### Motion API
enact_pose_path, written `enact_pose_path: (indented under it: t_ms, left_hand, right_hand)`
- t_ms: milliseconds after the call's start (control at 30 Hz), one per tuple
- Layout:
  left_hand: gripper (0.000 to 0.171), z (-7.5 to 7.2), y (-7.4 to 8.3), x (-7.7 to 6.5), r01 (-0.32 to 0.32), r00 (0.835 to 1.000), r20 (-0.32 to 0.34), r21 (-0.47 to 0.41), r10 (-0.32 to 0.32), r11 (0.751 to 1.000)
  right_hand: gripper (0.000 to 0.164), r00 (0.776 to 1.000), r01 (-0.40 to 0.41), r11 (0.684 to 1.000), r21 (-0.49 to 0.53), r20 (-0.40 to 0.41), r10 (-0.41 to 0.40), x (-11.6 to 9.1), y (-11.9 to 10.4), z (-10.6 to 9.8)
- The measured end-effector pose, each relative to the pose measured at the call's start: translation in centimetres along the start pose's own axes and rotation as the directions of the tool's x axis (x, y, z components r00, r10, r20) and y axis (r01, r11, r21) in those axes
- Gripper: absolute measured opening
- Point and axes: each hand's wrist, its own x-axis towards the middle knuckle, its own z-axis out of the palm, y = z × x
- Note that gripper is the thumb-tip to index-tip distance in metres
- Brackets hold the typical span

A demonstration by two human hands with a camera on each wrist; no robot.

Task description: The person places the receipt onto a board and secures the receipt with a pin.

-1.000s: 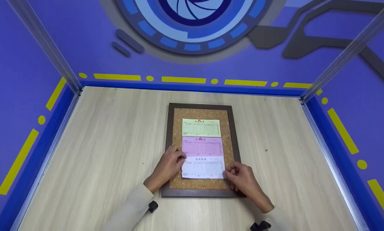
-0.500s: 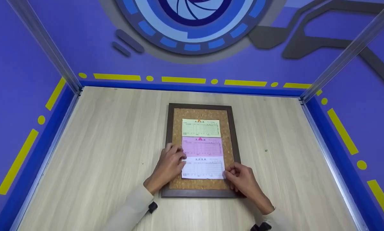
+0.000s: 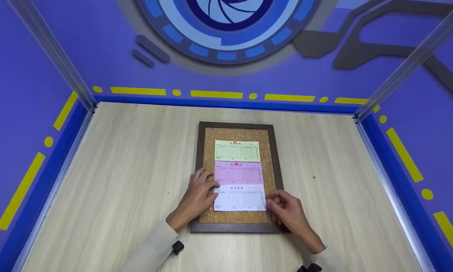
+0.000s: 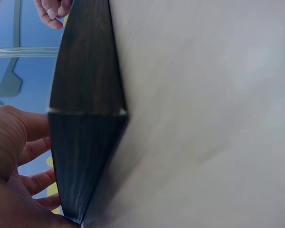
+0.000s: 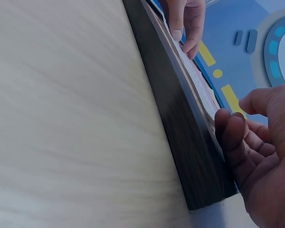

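A cork board (image 3: 209,151) in a dark brown frame lies on the table with three printed slips in a column. The green slip (image 3: 238,152) is at the top, the pink slip (image 3: 238,175) in the middle and the white slip (image 3: 240,200) at the bottom. My left hand (image 3: 197,196) rests over the board's left side, thumb and fingertips at the left edges of the pink and white slips. At the white slip's right edge is my right hand (image 3: 289,211). In the right wrist view its thumb (image 5: 259,102) stands apart from its loosely bent fingers (image 5: 232,135).
An orange pin (image 3: 235,142) sits at the green slip's top and a pink pin (image 3: 236,163) at the pink slip's top. A tiny green bit (image 3: 314,177) lies on the table (image 3: 347,196) to the right. Blue-purple walls (image 3: 226,81) enclose the back and sides.
My left hand has shifted slightly left, its fingers spreading up beside the pink slip. The right hand has moved slightly right, its thumb sliding to the white slip's edge.
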Motion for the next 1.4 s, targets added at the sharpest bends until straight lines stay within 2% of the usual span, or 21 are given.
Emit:
enact_pose_path:
  t_ms: [200, 333, 467, 667, 867, 1100, 1400]
  left_hand:
    - [0.019, -0.2, -0.3, -0.3, -0.001, 1.000, 0.018, -0.022, 0.001, 1.000]
    - [0.027, -0.3, -0.4, -0.6, 0.007, 0.999, 0.043, -0.026, -0.006, 1.000]
    - [0.040, -0.5, -0.5, -1.1, 0.033, 0.994, 0.106, -0.038, -0.029, 0.999]
    - [0.061, -0.8, -0.6, -2.0, 0.025, 0.982, 0.188, -0.037, -0.017, 0.999]
    - [0.069, -1.0, -0.9, -2.3, 0.007, 0.973, 0.231, -0.027, 0.000, 1.000]
    - [0.070, -1.2, -1.1, -2.3, 0.001, 0.970, 0.244, -0.029, 0.006, 1.000]
    - [0.067, -1.3, -1.7, -2.4, -0.016, 0.966, 0.256, -0.034, 0.024, 0.999]
  right_hand:
    - [0.014, 0.999, 0.022, 0.999, 0.033, -0.043, -0.021, 0.2, 0.0, -0.7]
    - [0.014, 0.998, 0.006, 0.999, 0.035, -0.069, -0.004, 0.3, 0.2, -1.3]
    - [0.015, 0.995, -0.016, 1.000, 0.012, -0.096, 0.017, 0.4, 0.2, -1.9]
    - [0.015, 0.987, -0.052, 0.997, -0.050, -0.155, 0.044, 0.6, 0.4, -2.9]
    - [0.015, 0.975, -0.009, 0.998, -0.063, -0.222, -0.005, 1.1, 1.1, -4.2]
    - [0.016, 0.943, 0.014, 0.996, -0.093, -0.331, -0.045, 1.7, 1.5, -5.3]
    - [0.022, 0.884, 0.033, 0.983, -0.178, -0.454, -0.112, 2.3, 2.3, -7.2]
